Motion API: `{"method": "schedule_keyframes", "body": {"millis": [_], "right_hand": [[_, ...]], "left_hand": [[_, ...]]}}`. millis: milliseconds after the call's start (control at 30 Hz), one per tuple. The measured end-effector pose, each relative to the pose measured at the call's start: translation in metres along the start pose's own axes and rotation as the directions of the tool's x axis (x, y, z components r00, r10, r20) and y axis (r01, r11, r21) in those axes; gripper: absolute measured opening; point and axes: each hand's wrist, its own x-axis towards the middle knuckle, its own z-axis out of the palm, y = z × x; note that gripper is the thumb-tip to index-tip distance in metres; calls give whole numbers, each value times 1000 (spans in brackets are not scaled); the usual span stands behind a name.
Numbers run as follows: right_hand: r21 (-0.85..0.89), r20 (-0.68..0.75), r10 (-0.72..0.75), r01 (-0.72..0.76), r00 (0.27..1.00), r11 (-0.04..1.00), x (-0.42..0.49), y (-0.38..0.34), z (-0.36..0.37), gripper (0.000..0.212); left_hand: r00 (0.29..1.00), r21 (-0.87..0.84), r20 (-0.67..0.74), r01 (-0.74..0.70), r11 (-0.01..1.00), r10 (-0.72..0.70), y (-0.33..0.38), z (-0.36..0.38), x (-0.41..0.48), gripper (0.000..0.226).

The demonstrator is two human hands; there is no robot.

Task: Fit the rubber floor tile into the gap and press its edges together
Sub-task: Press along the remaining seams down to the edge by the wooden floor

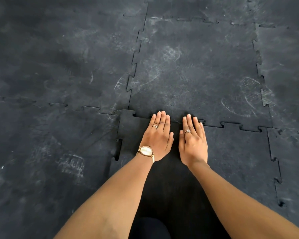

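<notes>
My left hand (158, 135) and right hand (192, 140) lie flat, fingers (162, 118) spread, grasping nothing, on the matte black rubber tile (231, 152) with its jigsaw-toothed edges.

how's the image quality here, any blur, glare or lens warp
Head view: wide-angle bend curves the seams toward the edges; soft, even light, no glare; the left hand and right hand are sharp on the dark rubber tile; corners look softer and smeared; chalky scuffs on the surrounding floor stay readable.
</notes>
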Motion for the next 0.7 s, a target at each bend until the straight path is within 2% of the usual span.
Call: {"method": "schedule_keyframes", "body": {"millis": [233,300,367,400,533,700], "right_hand": [[-25,19,6,-5,1000,1000,-1,-1,-3,47],[-21,21,5,-4,1000,1000,-1,-3,-4,48],[-26,16,13,-13,1000,1000,-2,-1,-4,48],[-30,12,14,-13,1000,999,-2,-1,-3,47],[-36,-10,15,-16,1000,999,0,-1,0,52],[-49,-18,15,-16,1000,999,0,-1,2,52]], "left_hand": [[999,-25,49,3,1000,-2,-6,-6,-5,59],[988,11,59,143,990,-143,-16,-9,-31,67],[948,27,14,319,948,-319,-32,-12,-68,72],[938,46,-3,345,937,-345,-40,-13,-86,73],[972,78,-1,234,969,-235,-58,-12,-90,74],[946,108,5,322,941,-324,-52,-9,-49,76]]}}
